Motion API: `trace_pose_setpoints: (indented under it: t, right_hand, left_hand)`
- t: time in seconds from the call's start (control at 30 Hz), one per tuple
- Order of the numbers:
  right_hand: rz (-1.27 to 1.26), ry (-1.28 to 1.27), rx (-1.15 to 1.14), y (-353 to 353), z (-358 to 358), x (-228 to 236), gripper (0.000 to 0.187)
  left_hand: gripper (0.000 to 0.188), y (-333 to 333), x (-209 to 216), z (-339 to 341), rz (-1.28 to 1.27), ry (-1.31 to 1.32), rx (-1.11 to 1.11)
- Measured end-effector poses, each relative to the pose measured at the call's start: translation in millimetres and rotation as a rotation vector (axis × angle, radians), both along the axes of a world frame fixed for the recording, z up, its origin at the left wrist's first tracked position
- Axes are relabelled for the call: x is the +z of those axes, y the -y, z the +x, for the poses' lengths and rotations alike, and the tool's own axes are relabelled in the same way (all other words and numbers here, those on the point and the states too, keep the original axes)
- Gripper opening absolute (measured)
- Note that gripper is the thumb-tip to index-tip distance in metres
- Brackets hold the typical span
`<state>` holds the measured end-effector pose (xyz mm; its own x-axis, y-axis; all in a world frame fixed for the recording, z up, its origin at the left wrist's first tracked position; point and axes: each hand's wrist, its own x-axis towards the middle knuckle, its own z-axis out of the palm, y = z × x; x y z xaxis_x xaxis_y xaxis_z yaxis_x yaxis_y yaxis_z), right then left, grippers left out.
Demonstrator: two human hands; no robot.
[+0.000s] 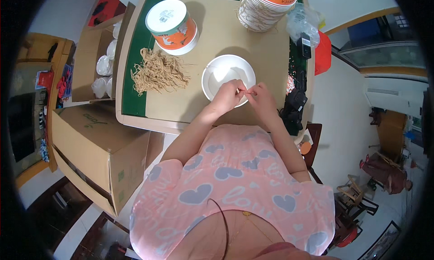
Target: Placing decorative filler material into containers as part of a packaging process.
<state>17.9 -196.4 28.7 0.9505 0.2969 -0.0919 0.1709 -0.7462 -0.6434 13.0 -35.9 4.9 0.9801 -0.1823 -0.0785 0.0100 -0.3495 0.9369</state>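
A white round paper tub (209,81) stands on the table in front of me, its inside facing up. Over its near right rim my left hand (229,93) and my right hand (262,101) meet, fingertips pinched close together. Whatever they pinch is too small to make out, perhaps something thin at the rim. To the left lies a loose heap of tan twine pieces (160,72). Behind the heap stands an orange and white printed tub (169,27), upside down on a white rim.
A tall stack of nested tubs (262,13) stands at the far right, beside a clear plastic bag (304,21). Black devices (296,104) line the table's right edge. Left of the table are an open carton (90,52) with wrapped white items and a large cardboard box (97,133).
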Motion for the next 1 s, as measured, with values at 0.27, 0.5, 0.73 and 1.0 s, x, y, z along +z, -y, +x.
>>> trace_pose_setpoints:
  t: [0.27,0.5,0.73,1.0]
  right_hand:
    - [0.125,-0.068,-0.044,1.7,9.2,-8.5,0.014]
    - [0.108,-0.054,0.034,4.5,9.7,-2.2,0.015]
    - [0.409,-0.216,-0.156,7.3,3.5,-30.6,0.012]
    - [0.819,-0.444,-0.35,8.7,-4.1,-37.4,0.007]
  left_hand:
    - [0.024,-37.0,23.0,-10.0,0.412,0.214,-0.355]
    - [0.026,-48.0,29.4,12.5,0.31,0.327,0.47]
    - [0.046,-2.0,-5.9,-4.2,-0.195,-0.006,-0.026]
    - [0.014,8.1,-17.1,-1.4,-0.438,-0.362,0.038]
